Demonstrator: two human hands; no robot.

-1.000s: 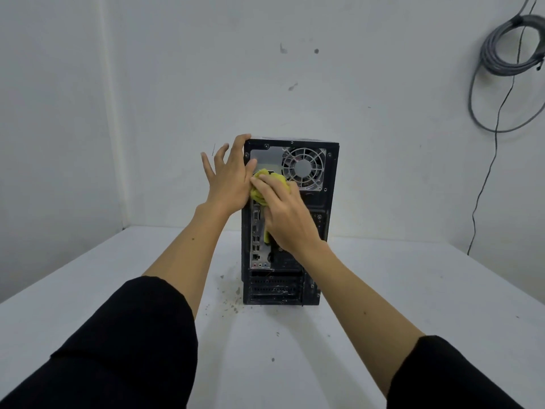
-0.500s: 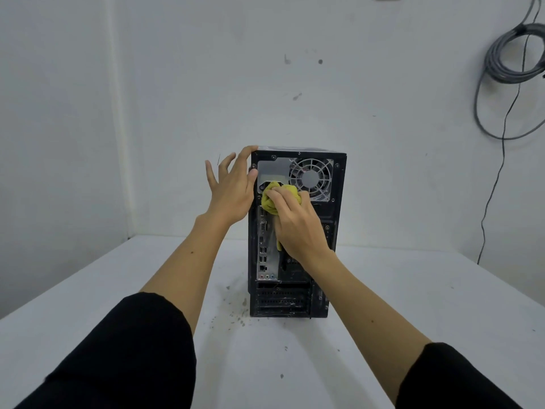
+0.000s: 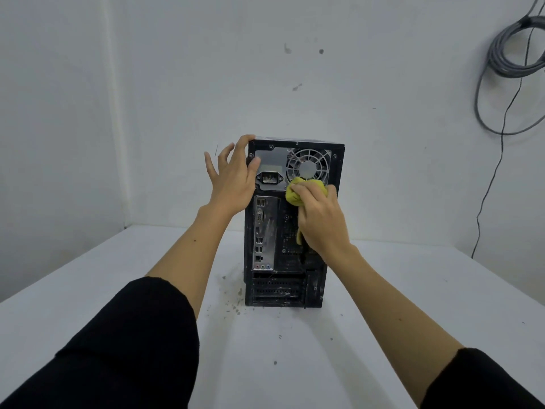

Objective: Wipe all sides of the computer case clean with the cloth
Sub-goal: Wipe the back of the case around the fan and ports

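The left hand (image 3: 233, 181) has its fingers (image 3: 242, 146) spread and fairly straight, the thumb and a fingertip resting against the top left edge of the computer case (image 3: 290, 231). The right hand (image 3: 320, 219) curls its fingers round a bunched yellow cloth (image 3: 298, 191) and presses it onto the case's rear panel, just below the fan grille (image 3: 308, 166) and right of the power socket (image 3: 269, 178). The black case stands upright on the white worktop (image 3: 383, 335), rear panel toward the camera. Dark specks (image 3: 233, 302) lie on the worktop at its base. Coiled grey cable (image 3: 513, 54) hangs on the wall, well apart to the right.
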